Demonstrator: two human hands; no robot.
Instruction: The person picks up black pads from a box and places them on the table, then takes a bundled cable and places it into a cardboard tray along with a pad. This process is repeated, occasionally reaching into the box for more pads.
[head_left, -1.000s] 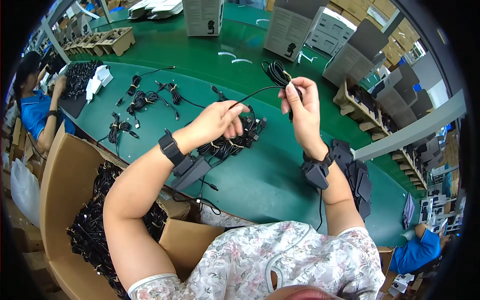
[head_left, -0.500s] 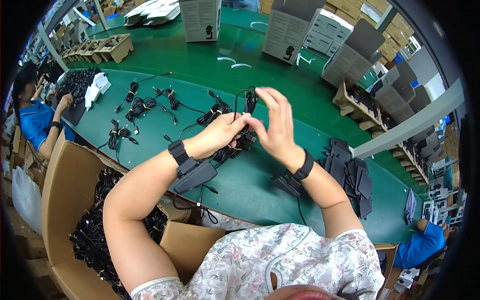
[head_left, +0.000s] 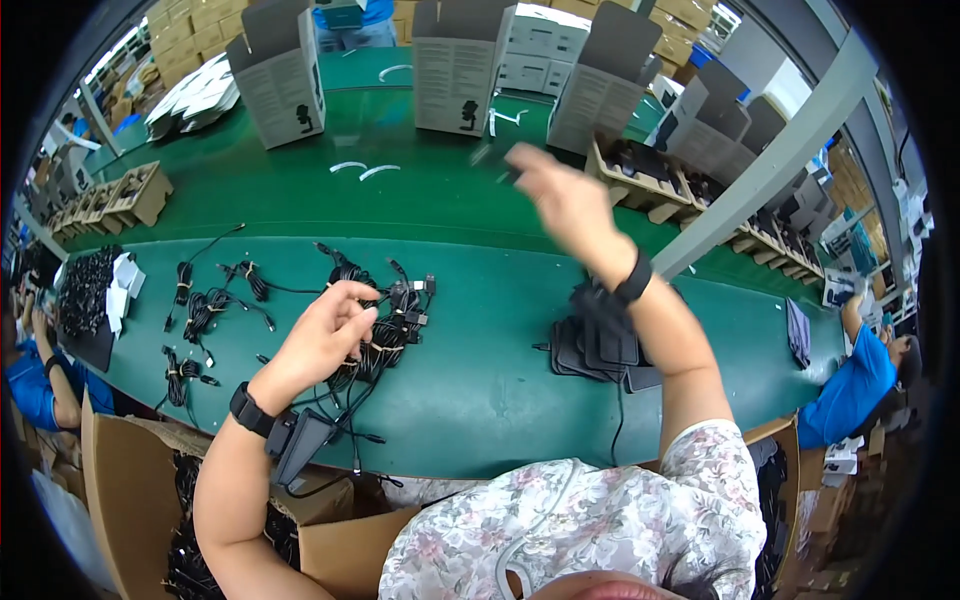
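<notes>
My left hand (head_left: 330, 328) is open above a heap of black cables (head_left: 385, 345) bundled with pale ties. Its fingers are loosely bent, with a gap between thumb and forefinger. Smeared by motion, my right hand (head_left: 565, 200) reaches over the far green ledge, short of the upright grey boxes. A dark and pale blur shows at its fingertips; I cannot make out what it is. Several more tied cable bundles (head_left: 203, 313) lie left of the heap. Each wrist wears a black strap; a black box-like device (head_left: 303, 445) hangs by the left one.
Flat black pieces (head_left: 590, 350) are stacked below my right forearm. Tall grey boxes (head_left: 462, 75) stand on the ledge, near thin white curved strips (head_left: 365, 170). A metal post (head_left: 770, 165) slants at right. A carton (head_left: 130, 500) of cables sits at lower left. Co-workers in blue flank the bench.
My hands have parted from the cable coil they held together. The left moved down and left to the heap; the right swung up over the ledge. The view shifted right.
</notes>
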